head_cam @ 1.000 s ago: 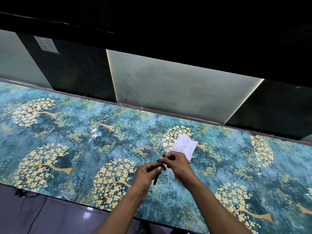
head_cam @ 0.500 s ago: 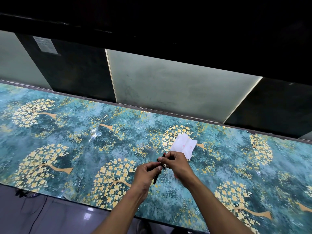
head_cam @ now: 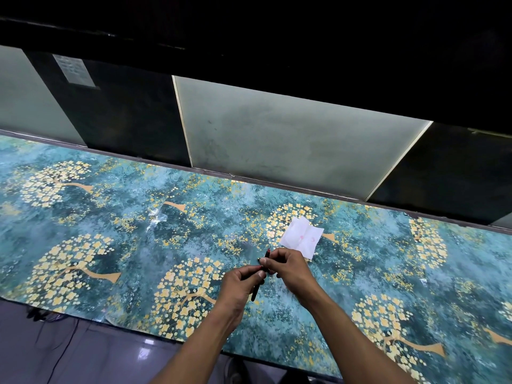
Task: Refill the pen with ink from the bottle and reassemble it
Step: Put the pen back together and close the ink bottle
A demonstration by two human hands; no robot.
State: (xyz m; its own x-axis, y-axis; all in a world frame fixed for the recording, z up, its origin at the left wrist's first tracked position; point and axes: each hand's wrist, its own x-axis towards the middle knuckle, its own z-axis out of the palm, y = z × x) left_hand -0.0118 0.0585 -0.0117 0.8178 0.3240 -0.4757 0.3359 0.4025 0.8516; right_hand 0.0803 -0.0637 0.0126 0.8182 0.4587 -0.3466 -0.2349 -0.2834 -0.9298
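Observation:
A slim black pen (head_cam: 256,290) is held just above the table between both hands. My left hand (head_cam: 239,284) grips its lower barrel, whose end sticks out below the fingers. My right hand (head_cam: 288,268) pinches the upper part, and the thin tip pokes out above the fingers, pointing away from me. The joint between the two pen parts is hidden by my fingers. No ink bottle is in view.
A white folded tissue (head_cam: 302,235) with faint pink marks lies just beyond my right hand. The table (head_cam: 110,245) is covered with a teal sheet printed with golden trees. Dark and frosted panels (head_cam: 277,139) rise behind it. Cables (head_cam: 50,322) hang off the near left edge.
Both hands stay on the pen in nearly the same place. My fingers have shifted slightly around it.

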